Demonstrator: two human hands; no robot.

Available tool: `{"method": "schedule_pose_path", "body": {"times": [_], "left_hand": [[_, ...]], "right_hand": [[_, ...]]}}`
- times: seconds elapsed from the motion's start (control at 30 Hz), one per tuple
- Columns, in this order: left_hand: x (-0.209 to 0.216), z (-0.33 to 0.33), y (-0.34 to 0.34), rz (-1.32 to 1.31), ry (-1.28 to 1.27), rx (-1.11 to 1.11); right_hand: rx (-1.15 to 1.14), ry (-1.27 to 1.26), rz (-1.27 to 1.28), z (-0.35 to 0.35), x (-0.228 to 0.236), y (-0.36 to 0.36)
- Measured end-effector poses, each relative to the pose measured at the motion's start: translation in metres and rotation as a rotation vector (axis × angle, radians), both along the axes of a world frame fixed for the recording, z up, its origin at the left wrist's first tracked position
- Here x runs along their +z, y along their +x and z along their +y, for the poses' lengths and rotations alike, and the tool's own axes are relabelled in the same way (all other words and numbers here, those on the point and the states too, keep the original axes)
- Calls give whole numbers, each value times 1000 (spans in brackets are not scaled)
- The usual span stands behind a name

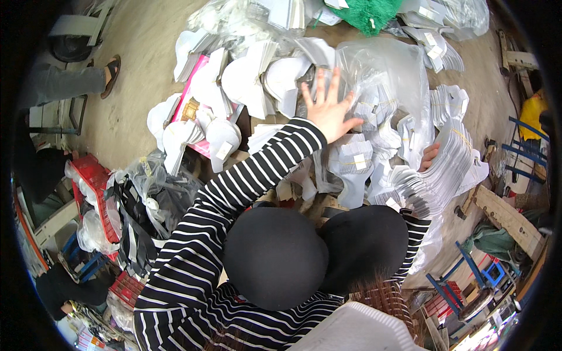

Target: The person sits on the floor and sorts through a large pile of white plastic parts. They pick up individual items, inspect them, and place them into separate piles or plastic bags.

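My left hand (329, 111) reaches forward, fingers spread, over bundles of white curved cut pieces and clear plastic; it holds nothing. To the right, a long stack of white curved pieces (439, 169) leans across my right forearm. Only the fingers of my right hand (430, 157) show, bent round the stack's far side; the rest is hidden under it. Between my hands lie more banded bundles of white pieces (353, 158), some with small paper tags. A clear plastic bag (383, 61) spreads just beyond them.
More white bundles (246, 82) lie at the left, by a pink sheet (195, 82) and a tan tape roll (190, 109). A green sack (370, 14) is at the back. Red crates (96, 199) and a wooden bench (506, 219) flank me. Someone's sandalled foot (110, 76) stands at far left.
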State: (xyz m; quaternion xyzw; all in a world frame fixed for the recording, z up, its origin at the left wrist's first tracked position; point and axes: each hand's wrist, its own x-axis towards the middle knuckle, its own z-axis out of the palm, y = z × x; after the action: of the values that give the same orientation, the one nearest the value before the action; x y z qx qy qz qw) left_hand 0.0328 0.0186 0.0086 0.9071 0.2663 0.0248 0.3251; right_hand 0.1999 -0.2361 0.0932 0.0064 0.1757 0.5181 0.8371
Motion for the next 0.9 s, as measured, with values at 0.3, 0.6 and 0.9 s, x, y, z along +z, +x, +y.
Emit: {"method": "schedule_pose_path", "body": {"times": [0.3, 0.6, 0.9], "left_hand": [[-45, 69, 45, -379, -623, 876], [-32, 60, 74, -28, -404, 697], [31, 64, -46, -687, -1577, 658]], "right_hand": [[7, 44, 53, -7, -4, 2], [61, 190, 134, -6, -16, -1], [71, 230, 181, -18, -15, -11]]}}
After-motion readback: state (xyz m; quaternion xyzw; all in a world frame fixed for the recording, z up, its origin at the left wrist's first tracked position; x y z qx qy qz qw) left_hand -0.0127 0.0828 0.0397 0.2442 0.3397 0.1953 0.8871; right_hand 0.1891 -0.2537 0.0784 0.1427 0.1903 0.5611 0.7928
